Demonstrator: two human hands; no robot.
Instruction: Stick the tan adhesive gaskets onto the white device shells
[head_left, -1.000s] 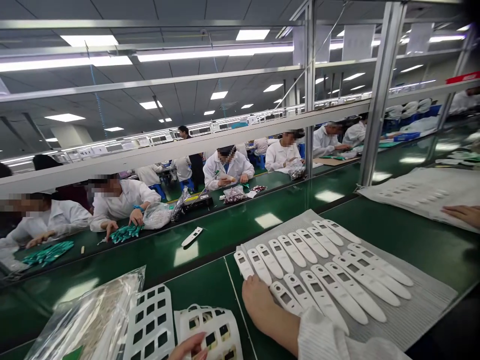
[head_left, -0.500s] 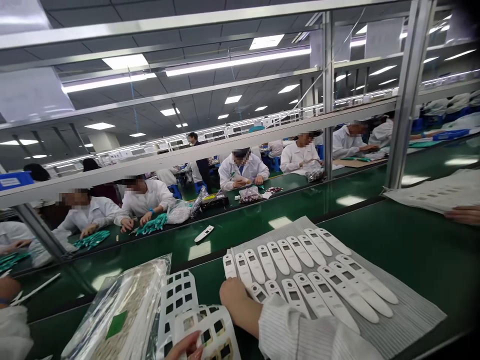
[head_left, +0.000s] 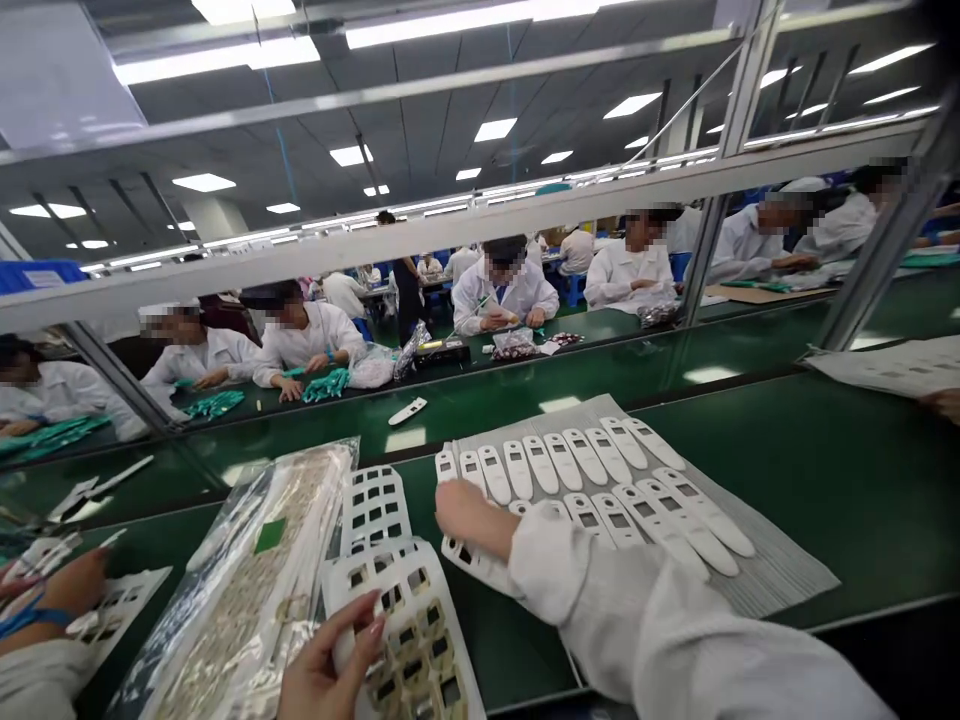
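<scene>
My left hand [head_left: 334,655] is at the lower middle, thumb and index finger drawn together over a white die-cut sheet [head_left: 469,655] with rows of square windows. What lies between the fingertips is too small to make out. My right hand [head_left: 469,512] is curled, its fingertips hidden, at the left end of two rows of white plastic housings [head_left: 559,470]. Each long housing has a rectangular window and a round hole near one end. Below my right wrist, another white housing [head_left: 474,566] shows in part. The rows lie on a grey ribbed foam sheet [head_left: 780,575].
A clear plastic bag [head_left: 225,590] with sheets inside and another windowed sheet [head_left: 375,505] lie left. One loose housing [head_left: 407,411] rests on the green belt beyond. A co-worker's hand [head_left: 75,585] is far left, another [head_left: 941,402] far right. Several people in white coats sit opposite.
The view has tilted down and shifted. My left hand has come further into view, its thumb and index finger now drawn together over the windowed sheet. My right hand remains by the housings, still curled.
</scene>
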